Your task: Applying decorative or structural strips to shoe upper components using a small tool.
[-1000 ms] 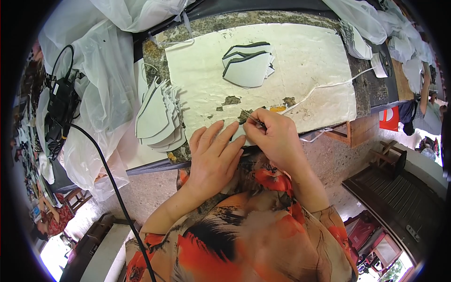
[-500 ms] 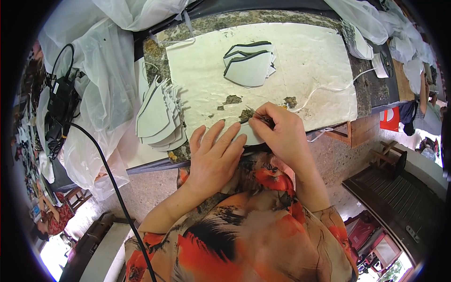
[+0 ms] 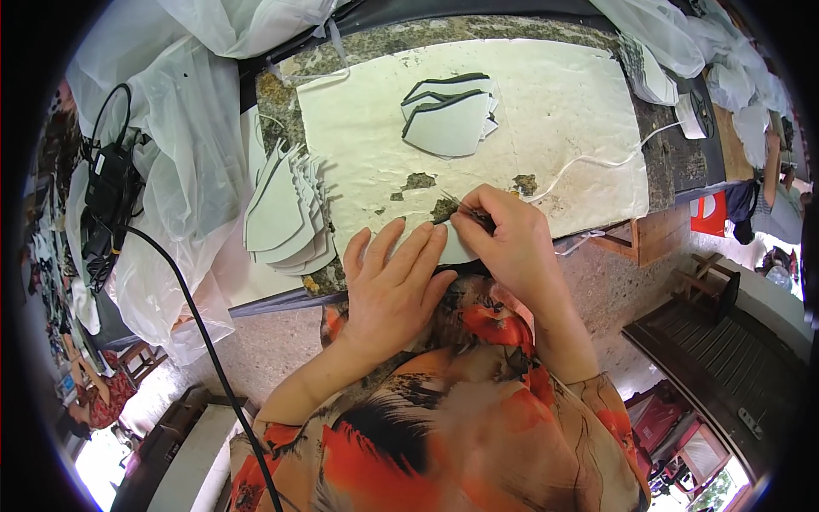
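Note:
My left hand [image 3: 382,294] lies flat with its fingers stretched out, pressing a white, curved cut piece [image 3: 457,248] against the table's near edge. Beside it, my right hand [image 3: 510,239] is closed in a pinch at the piece's dark-edged top. A thin, dark pointed tool [image 3: 450,203] sticks out from its fingertips; most of it is hidden in the hand. Farther back rests a small pile of similar white pieces with black edges [image 3: 445,126]. A taller, fanned stack of white pieces [image 3: 281,224] stands left of my left hand.
A worn, cream-coloured sheet [image 3: 563,111] covers the table. A white cord [image 3: 584,160] crosses its right side. Clear plastic bags [image 3: 192,145] and a black power adapter [image 3: 109,183] with a cable hang at the left. More white pieces [image 3: 653,81] sit at the far right.
My left thumb has spread away from the fingers, and the left hand has shifted slightly. My right hand keeps its pinch at nearly the same spot on the piece.

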### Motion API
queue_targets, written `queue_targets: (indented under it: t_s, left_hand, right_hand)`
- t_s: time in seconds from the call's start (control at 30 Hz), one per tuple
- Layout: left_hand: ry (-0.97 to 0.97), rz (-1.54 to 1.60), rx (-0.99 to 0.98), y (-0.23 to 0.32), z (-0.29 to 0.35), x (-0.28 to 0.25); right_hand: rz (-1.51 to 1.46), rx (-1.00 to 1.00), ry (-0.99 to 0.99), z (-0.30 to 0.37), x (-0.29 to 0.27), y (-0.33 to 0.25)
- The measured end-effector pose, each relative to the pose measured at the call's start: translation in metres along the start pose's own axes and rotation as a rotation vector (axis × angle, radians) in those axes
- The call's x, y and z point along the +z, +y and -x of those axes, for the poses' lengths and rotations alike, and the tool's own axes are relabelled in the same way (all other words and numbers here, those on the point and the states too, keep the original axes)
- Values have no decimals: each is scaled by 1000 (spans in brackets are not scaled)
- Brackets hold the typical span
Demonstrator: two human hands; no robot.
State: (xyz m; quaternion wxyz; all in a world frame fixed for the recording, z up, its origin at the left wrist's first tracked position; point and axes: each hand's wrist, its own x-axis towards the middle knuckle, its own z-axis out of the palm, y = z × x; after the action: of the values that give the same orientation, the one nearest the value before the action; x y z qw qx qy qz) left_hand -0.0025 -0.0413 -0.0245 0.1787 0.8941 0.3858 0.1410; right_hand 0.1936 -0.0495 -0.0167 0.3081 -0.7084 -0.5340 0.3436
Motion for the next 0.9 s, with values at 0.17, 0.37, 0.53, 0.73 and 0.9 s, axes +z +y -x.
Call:
queue_targets:
  t_s: [0.17,0.37,0.53,0.73,0.9]
  left_hand:
    - [40,-6,13,3,-6,-2]
    - [83,3,125,-1,-19,-1]
    - [82,13,128,-2,-20,0]
    - [81,1,131,-2,-19,1]
    - [73,-19,143,-3,-19,-1]
  right_hand:
    - [-65,25,-17,1,-5,2]
    - [-35,-10,-33,-4,-13,6]
    - [48,-81,-27,-9,-14,8]
    - [66,-74,-20,-10,-14,7]
    - [66,-78,4,-9,-12,7]
